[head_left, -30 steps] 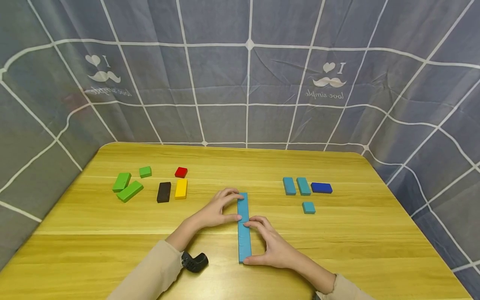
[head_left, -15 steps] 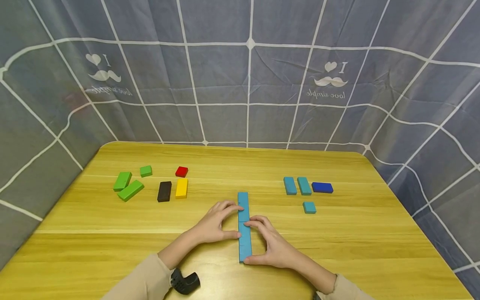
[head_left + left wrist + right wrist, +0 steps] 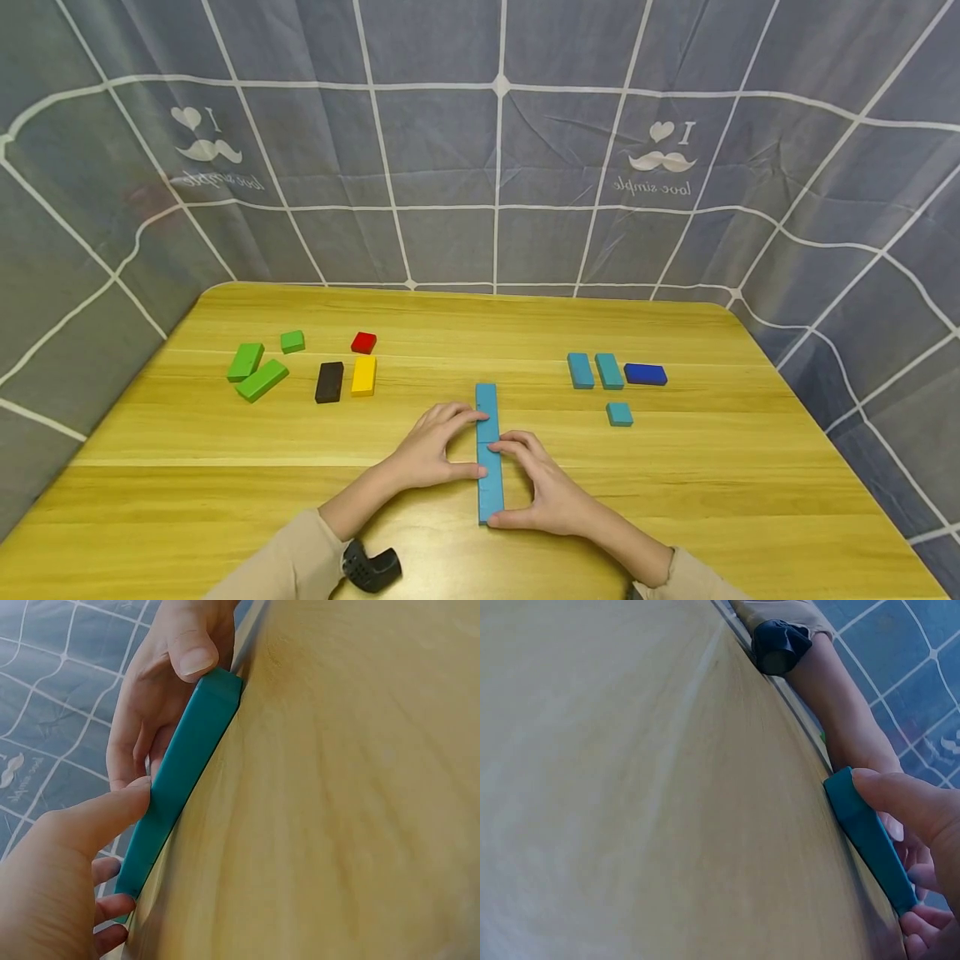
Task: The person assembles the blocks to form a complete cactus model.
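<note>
Two long light-blue blocks, a far one [image 3: 487, 400] and a near one [image 3: 491, 492], lie end to end in a straight row at the middle of the wooden table. My left hand [image 3: 431, 450] holds the row from the left side, its index fingertip on the far block and its thumb on the near one. On the other side, my right hand [image 3: 551, 492] grips the near block lengthwise, thumb at the near end and index finger by the seam. In the left wrist view the teal-looking block [image 3: 180, 765] shows between both hands; the right wrist view shows its end [image 3: 844, 787] under my right thumb.
Green blocks [image 3: 262, 381], a black block [image 3: 329, 382], a yellow block [image 3: 363, 376] and a small red block [image 3: 363, 342] lie at the left. Short light-blue blocks [image 3: 581, 371] and a dark blue block [image 3: 645, 374] are at the right. A grey checked curtain [image 3: 435, 167] hangs behind the table.
My left hand has slid down the row towards me, its thumb passing from the far block to the near one. My right hand and the blocks have stayed in place.
</note>
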The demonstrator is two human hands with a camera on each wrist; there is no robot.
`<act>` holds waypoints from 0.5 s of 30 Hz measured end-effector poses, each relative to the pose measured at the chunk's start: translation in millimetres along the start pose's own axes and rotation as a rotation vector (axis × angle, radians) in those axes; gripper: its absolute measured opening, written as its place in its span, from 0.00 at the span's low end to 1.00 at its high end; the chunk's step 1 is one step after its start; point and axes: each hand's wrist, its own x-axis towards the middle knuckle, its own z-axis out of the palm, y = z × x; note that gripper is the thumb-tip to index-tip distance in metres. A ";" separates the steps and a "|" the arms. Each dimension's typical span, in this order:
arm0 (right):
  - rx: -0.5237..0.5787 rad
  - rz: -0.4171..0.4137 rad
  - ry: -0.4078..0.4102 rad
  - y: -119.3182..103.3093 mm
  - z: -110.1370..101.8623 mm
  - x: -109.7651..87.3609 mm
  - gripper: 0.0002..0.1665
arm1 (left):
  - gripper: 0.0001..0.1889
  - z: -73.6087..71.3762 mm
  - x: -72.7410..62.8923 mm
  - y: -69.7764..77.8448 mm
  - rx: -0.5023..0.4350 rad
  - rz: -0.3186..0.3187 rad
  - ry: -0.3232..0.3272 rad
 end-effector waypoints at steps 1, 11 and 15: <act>0.000 0.000 0.001 -0.1 0.1 0.0 0.46 | 0.34 0.0 -0.1 0.1 0.002 -0.001 0.002; 0.018 0.004 -0.006 1.8 -3.1 1.5 0.44 | 0.34 2.9 -1.2 -1.5 0.040 0.012 0.023; 0.066 0.019 0.031 6.4 -16.8 2.6 0.37 | 0.34 4.0 -0.8 -1.5 0.051 0.010 0.028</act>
